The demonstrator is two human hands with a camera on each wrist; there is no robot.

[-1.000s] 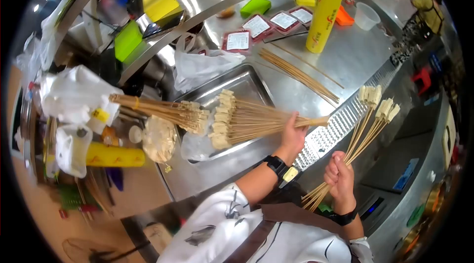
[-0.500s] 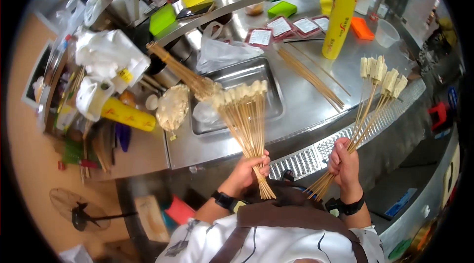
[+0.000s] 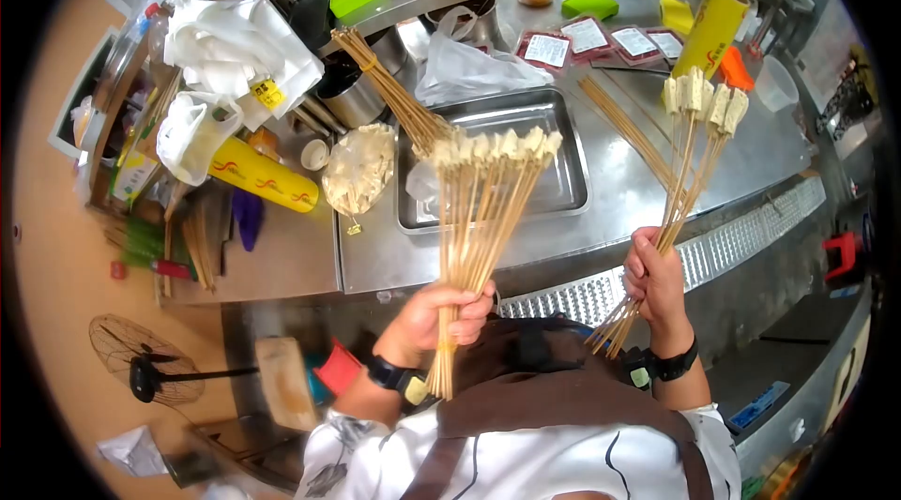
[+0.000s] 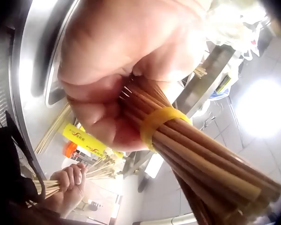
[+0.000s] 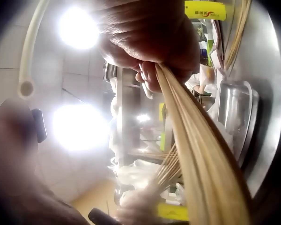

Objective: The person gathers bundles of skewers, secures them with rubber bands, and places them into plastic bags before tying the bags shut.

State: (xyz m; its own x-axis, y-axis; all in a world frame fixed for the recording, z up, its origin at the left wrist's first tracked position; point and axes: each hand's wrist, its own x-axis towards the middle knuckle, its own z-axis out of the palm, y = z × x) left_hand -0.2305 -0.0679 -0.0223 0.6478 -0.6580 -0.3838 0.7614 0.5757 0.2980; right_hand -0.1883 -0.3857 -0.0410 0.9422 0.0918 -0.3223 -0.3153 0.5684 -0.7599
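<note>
My left hand (image 3: 436, 320) grips a thick bundle of bamboo skewers (image 3: 474, 237) near its lower end. Pale food pieces (image 3: 497, 148) form a row across the top, overlapping the metal tray in the head view. In the left wrist view, a yellow rubber band (image 4: 155, 125) circles the bare stick ends just below the fingers. My right hand (image 3: 654, 280) is closed round a smaller bundle of skewers (image 3: 688, 162), tips up, also topped with pale pieces. Both bundles stand roughly upright in front of the body, apart from each other.
On the steel counter, a metal tray (image 3: 574, 148) has another banded skewer bundle (image 3: 389, 87) leaning over its left side. Loose sticks (image 3: 624, 125), labelled red packs (image 3: 544, 50) and a yellow film roll (image 3: 713, 26) lie farther right. A bag of pale pieces (image 3: 358, 167) sits left.
My left hand has come back from over the tray toward the body, swinging its bundle from lying sideways to upright. The right hand keeps its grip. The head view has turned.
</note>
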